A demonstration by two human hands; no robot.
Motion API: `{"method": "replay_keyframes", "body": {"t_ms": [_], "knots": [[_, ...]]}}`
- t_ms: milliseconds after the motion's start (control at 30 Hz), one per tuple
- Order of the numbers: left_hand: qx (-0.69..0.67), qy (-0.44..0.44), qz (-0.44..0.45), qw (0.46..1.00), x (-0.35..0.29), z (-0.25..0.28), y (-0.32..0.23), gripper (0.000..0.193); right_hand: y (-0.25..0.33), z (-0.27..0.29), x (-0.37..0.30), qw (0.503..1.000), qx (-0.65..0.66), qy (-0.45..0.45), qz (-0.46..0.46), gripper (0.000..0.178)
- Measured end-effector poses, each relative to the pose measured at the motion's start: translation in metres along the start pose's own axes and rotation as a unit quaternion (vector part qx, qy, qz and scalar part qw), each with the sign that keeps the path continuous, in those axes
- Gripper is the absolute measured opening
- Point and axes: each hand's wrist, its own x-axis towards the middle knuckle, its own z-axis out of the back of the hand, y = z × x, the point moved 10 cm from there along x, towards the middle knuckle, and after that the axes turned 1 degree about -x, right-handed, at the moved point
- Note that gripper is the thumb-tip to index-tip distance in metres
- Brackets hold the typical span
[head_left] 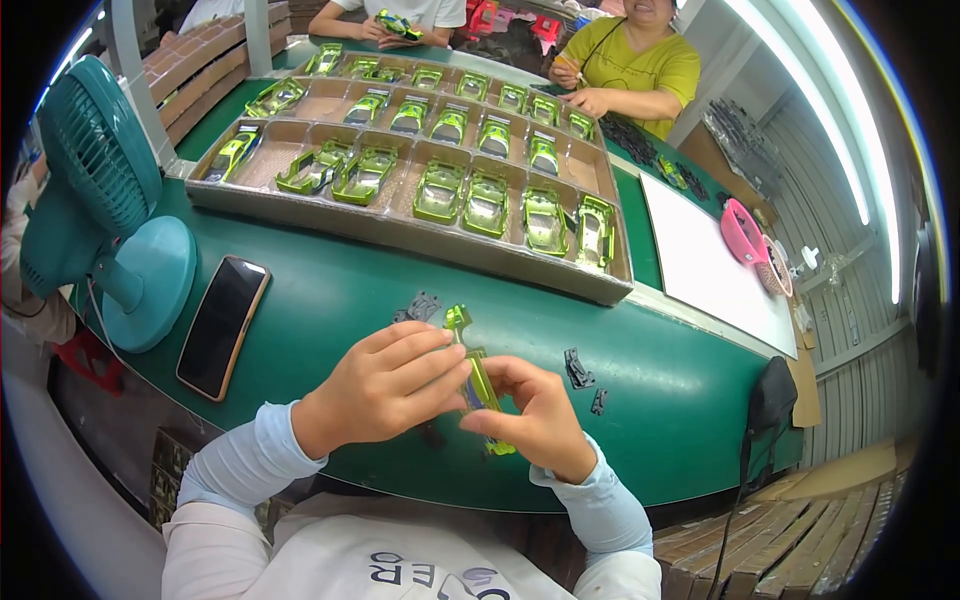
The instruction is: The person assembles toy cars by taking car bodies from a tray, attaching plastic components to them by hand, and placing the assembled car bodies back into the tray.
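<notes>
Between my two hands, over the near part of the green table, is a bright green toy car body shell (482,385), tilted up on its side. My left hand (385,385) is closed on its left side, with fingers pressed together across it. The fingers and thumb of my right hand (530,410) grip its right side. Part of the shell is hidden behind my fingers. Small black plastic parts (418,307) lie just beyond my left hand. More black parts (577,369) rest on the table to the right of my right hand.
A partitioned cardboard tray (400,232) with several green car shells spans the far side. At the left stand a teal fan (150,265) and a phone (222,325). On the right are a white board (710,260), a pink basket (742,232) and a black pouch (772,395). Two people work opposite.
</notes>
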Motion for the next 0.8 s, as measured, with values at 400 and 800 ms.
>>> {"method": "replay_keyframes", "body": {"t_ms": [400,800], "knots": [[0.047,-0.029,-0.033,0.998,0.000,0.006,-0.010,0.022,0.001,-0.014,-0.006,1.000,0.014,0.007,0.005,0.039],[-0.005,-0.030,0.005,1.000,0.007,0.002,0.003,0.026,-0.003,-0.012,-0.004,0.996,0.084,-0.018,-0.002,0.037]]}}
